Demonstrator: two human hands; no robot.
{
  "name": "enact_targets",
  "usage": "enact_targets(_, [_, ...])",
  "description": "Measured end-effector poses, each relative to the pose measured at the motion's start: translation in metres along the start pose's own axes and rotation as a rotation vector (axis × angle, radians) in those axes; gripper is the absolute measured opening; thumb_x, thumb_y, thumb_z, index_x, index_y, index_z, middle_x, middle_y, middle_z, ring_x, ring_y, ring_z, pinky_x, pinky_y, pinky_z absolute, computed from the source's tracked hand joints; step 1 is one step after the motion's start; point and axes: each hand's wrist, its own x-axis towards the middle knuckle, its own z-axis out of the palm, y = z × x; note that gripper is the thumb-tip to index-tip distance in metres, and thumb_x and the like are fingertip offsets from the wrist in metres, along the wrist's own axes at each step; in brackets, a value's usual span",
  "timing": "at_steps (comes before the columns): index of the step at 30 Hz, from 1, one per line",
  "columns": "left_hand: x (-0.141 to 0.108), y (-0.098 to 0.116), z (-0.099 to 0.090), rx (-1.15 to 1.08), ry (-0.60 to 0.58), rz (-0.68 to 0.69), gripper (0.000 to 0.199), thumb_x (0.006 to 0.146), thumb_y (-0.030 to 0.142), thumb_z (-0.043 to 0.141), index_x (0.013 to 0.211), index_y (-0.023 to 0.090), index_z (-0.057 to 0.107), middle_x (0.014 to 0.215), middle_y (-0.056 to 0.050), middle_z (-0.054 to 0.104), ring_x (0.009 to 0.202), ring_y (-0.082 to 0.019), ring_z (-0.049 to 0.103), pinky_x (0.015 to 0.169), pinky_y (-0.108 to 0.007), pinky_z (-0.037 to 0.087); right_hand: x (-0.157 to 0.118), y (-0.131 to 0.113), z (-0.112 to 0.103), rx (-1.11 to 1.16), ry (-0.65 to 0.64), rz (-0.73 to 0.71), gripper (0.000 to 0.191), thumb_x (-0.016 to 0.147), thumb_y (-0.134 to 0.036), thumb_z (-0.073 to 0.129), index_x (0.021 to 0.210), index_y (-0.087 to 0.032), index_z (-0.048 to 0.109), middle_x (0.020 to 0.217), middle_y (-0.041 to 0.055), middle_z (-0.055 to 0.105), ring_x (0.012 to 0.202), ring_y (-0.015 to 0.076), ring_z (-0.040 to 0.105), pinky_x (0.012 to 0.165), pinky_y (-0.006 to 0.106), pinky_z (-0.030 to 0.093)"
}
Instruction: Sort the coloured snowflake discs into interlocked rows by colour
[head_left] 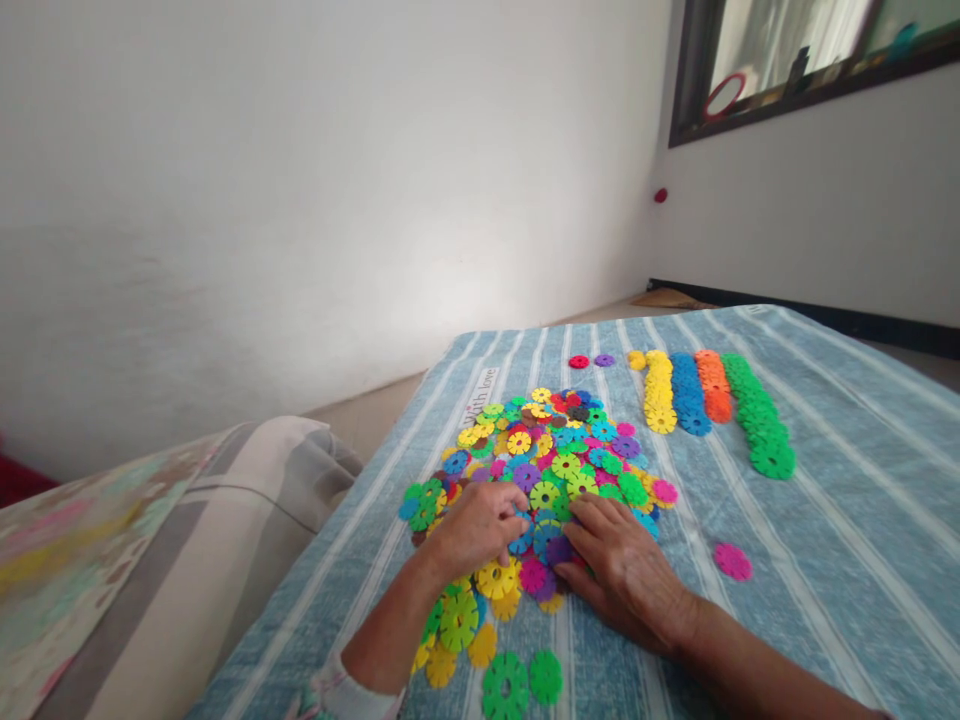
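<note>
Fabric label (480, 395) reading "With love" lies on blue striped cloth (847, 520); left hand (474, 525) curls together on colourful plastic toothed discs (540, 450), right hand (626, 570) spreads apart.

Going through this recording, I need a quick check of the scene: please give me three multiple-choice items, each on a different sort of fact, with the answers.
1. Where is the lone pink disc relative to the loose disc pile?
A. On top of it
B. To its right, apart from it
C. To its left

2. How many single-colour rows of discs lie beyond the pile?
A. Two
B. Three
C. Four

3. How are the left hand and right hand placed?
A. Both are on the pile
B. Both are lifted clear of the discs
C. Only the right touches discs

1: B, it lies alone on the striped cover.
2: C, yellow, blue, orange and green.
3: A, both lie over discs at the pile's near side.
</note>
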Motion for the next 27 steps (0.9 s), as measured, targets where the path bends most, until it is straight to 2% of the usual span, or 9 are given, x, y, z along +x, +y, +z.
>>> enact_targets(4, [-0.001, 0.003, 0.001, 0.009, -0.004, 0.008, 0.006, 0.068, 0.024, 0.057, 0.071, 0.021, 0.060, 0.048, 0.006, 0.056, 0.036, -0.015, 0.058, 0.035, -0.020, 0.036, 0.002, -0.005, 0.001, -0.006, 0.023, -0.004, 0.016, 0.081, -0.032, 0.066, 0.088, -0.018, 0.063, 0.096, 0.0092, 0.061, 0.103, 0.0278, 0.050, 0.087, 0.044, 0.042])
enact_targets(10, [-0.002, 0.005, 0.004, 0.015, -0.021, -0.002, 0.007, 0.070, 0.024, 0.056, 0.073, 0.021, 0.060, 0.049, 0.006, 0.057, 0.038, -0.015, 0.058, 0.038, -0.021, 0.039, 0.005, -0.012, 0.007, -0.049, 0.045, 0.021, 0.018, 0.076, -0.030, 0.072, 0.084, -0.017, 0.062, 0.089, 0.0074, 0.061, 0.093, 0.0260, 0.052, 0.085, 0.043, 0.042])
enact_targets(17, [-0.004, 0.012, 0.005, 0.047, -0.039, -0.036, 0.011, 0.071, 0.028, 0.056, 0.075, 0.019, 0.060, 0.051, 0.006, 0.056, 0.039, -0.013, 0.058, 0.039, -0.020, 0.037, 0.007, -0.015, 0.012, -0.104, 0.062, 0.037, 0.022, 0.075, -0.035, 0.071, 0.083, -0.017, 0.062, 0.086, 0.0074, 0.060, 0.089, 0.0252, 0.050, 0.083, 0.042, 0.040])
enact_targets(22, [-0.004, 0.013, 0.000, 0.065, -0.049, -0.042, 0.011, 0.074, 0.028, 0.054, 0.073, 0.017, 0.057, 0.052, 0.006, 0.054, 0.043, -0.013, 0.060, 0.041, -0.019, 0.037, 0.007, -0.016, 0.009, -0.090, 0.095, 0.022, 0.014, 0.083, -0.030, 0.061, 0.077, -0.017, 0.060, 0.080, 0.0058, 0.059, 0.082, 0.0223, 0.049, 0.079, 0.038, 0.038])
enact_targets(27, [0.000, 0.008, -0.001, -0.049, 0.027, -0.033, 0.010, 0.074, 0.027, 0.053, 0.077, 0.017, 0.057, 0.057, 0.006, 0.053, 0.044, -0.012, 0.058, 0.044, -0.021, 0.044, 0.008, -0.007, 0.010, -0.057, 0.173, -0.051, 0.023, 0.089, -0.015, 0.045, 0.068, -0.018, 0.055, 0.071, 0.0037, 0.055, 0.072, 0.0185, 0.046, 0.073, 0.035, 0.035])
